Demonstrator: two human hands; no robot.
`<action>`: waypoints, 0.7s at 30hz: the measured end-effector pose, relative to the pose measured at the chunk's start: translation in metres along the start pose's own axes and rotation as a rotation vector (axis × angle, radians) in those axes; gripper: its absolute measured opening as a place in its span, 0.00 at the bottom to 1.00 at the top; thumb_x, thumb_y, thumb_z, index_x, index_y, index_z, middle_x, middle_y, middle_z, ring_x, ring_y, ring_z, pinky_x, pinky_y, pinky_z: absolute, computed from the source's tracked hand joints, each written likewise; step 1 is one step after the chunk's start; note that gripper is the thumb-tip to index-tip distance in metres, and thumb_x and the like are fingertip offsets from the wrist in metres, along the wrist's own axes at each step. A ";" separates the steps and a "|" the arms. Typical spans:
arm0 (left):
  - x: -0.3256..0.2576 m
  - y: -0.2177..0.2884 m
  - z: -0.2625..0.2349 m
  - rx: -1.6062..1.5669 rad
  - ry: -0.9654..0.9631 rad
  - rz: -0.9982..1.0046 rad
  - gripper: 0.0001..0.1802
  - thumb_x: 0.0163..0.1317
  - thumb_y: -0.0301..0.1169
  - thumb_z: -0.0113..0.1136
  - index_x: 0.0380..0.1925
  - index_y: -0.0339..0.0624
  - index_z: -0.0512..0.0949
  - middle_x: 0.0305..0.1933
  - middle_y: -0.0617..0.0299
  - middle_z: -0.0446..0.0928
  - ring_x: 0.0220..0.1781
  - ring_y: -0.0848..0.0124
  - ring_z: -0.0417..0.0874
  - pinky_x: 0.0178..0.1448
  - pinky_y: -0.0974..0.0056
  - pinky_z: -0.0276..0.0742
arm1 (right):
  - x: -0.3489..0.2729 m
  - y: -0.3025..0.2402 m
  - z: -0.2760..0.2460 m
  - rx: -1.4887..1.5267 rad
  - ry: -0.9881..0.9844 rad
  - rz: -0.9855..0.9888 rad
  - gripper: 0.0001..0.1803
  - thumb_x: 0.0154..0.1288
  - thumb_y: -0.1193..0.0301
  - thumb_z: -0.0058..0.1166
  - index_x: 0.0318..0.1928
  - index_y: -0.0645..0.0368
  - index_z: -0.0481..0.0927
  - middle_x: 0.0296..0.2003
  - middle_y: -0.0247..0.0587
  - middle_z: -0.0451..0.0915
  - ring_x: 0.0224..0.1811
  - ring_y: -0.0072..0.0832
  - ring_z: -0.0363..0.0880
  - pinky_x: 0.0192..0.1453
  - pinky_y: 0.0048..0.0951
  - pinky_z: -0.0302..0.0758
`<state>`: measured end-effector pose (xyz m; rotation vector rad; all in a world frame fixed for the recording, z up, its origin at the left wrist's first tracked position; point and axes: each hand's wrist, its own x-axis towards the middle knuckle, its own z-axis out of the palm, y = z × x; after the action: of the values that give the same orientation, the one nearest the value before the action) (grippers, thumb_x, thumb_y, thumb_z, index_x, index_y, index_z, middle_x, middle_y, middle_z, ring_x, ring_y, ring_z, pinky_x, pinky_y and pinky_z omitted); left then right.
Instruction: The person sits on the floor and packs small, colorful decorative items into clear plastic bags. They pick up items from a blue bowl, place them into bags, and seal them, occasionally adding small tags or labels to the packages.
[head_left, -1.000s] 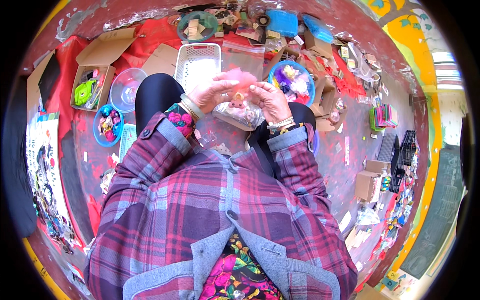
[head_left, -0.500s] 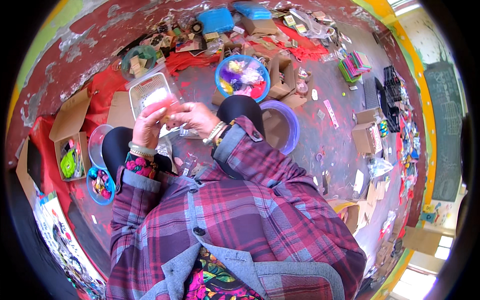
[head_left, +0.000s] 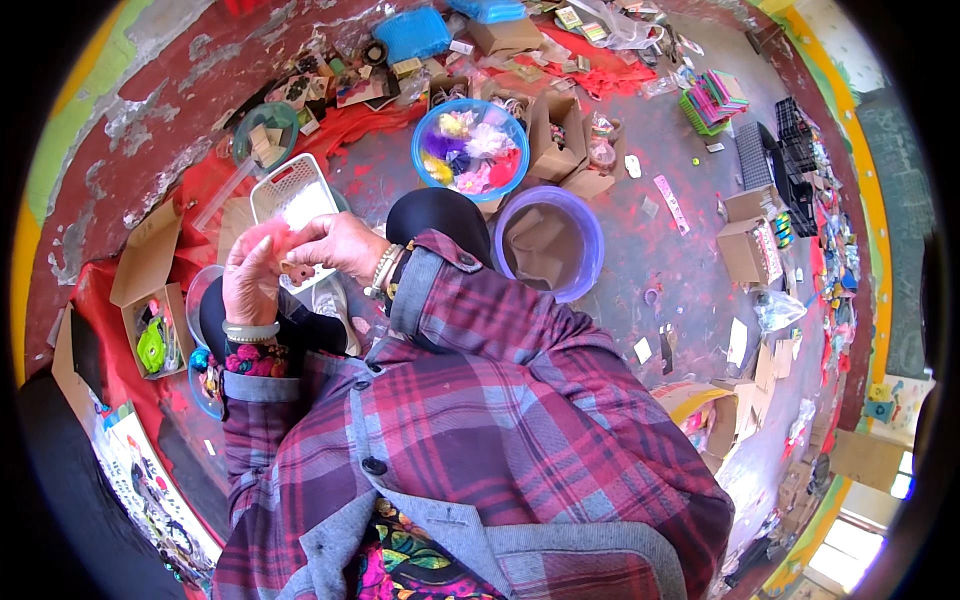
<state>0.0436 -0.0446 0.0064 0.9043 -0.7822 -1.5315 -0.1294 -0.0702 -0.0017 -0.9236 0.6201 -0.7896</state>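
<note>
A: The left hand is curled shut on a pink fluffy tuft, which sticks up above the knuckles at about eleven o'clock from the wrist.

B: And the right hand?

A: Just beside it, at three o'clock, fingers pinched on a small tan piece that touches the tuft. It looks like the joining step, the two bits being pressed together.

B: What does the next move need?

A: I'd judge a steady pinch, so the tuft keeps its seat.

B: What lies around?

A: A white basket right behind the hands at twelve o'clock; further right, a blue bowl of coloured tufts, then a purple tub on the floor.
</note>
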 end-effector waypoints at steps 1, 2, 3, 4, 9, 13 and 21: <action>-0.002 0.002 0.002 -0.003 -0.025 -0.017 0.17 0.60 0.30 0.52 0.48 0.32 0.70 0.44 0.51 0.77 0.39 0.59 0.81 0.37 0.56 0.80 | 0.002 0.000 0.000 0.015 -0.012 -0.013 0.09 0.56 0.75 0.57 0.35 0.69 0.76 0.26 0.41 0.79 0.26 0.23 0.77 0.32 0.23 0.73; -0.004 0.005 0.006 -0.005 -0.050 -0.033 0.17 0.61 0.30 0.52 0.48 0.32 0.71 0.44 0.51 0.77 0.39 0.59 0.80 0.37 0.55 0.80 | 0.002 0.000 -0.001 0.022 0.011 -0.005 0.09 0.56 0.75 0.57 0.35 0.69 0.76 0.26 0.40 0.79 0.26 0.23 0.77 0.32 0.22 0.73; -0.007 0.008 0.010 -0.007 -0.075 -0.050 0.17 0.61 0.31 0.52 0.48 0.32 0.71 0.44 0.51 0.77 0.39 0.59 0.80 0.37 0.55 0.80 | 0.001 0.001 -0.002 0.029 0.035 0.002 0.09 0.56 0.75 0.57 0.35 0.69 0.77 0.26 0.40 0.79 0.26 0.22 0.77 0.33 0.22 0.73; -0.010 0.012 0.017 -0.042 -0.072 -0.059 0.17 0.62 0.32 0.52 0.48 0.33 0.71 0.45 0.51 0.76 0.40 0.59 0.80 0.40 0.54 0.79 | 0.000 0.000 -0.003 0.035 0.061 0.006 0.08 0.56 0.75 0.57 0.35 0.68 0.77 0.26 0.39 0.79 0.26 0.22 0.77 0.33 0.22 0.73; -0.016 0.022 0.026 -0.146 0.098 -0.047 0.18 0.64 0.36 0.50 0.48 0.34 0.71 0.48 0.52 0.75 0.48 0.61 0.78 0.53 0.55 0.74 | -0.003 0.001 -0.005 0.038 0.030 0.020 0.06 0.56 0.77 0.56 0.33 0.69 0.78 0.27 0.40 0.79 0.27 0.23 0.79 0.33 0.23 0.75; -0.012 0.026 0.007 -0.077 0.235 0.073 0.19 0.64 0.40 0.49 0.44 0.33 0.73 0.45 0.52 0.76 0.50 0.62 0.76 0.55 0.58 0.71 | -0.003 0.005 -0.003 0.031 -0.007 0.011 0.05 0.56 0.79 0.55 0.33 0.68 0.78 0.27 0.40 0.80 0.28 0.23 0.79 0.34 0.23 0.76; -0.014 0.028 0.016 -0.067 0.167 0.102 0.20 0.66 0.40 0.46 0.45 0.33 0.72 0.45 0.49 0.76 0.48 0.60 0.77 0.53 0.56 0.72 | -0.002 0.006 -0.010 -0.017 -0.008 -0.021 0.07 0.55 0.77 0.56 0.36 0.66 0.79 0.30 0.38 0.80 0.30 0.20 0.78 0.36 0.22 0.74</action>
<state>0.0440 -0.0344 0.0399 0.9160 -0.6434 -1.3659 -0.1366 -0.0711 -0.0114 -0.9492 0.6121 -0.8004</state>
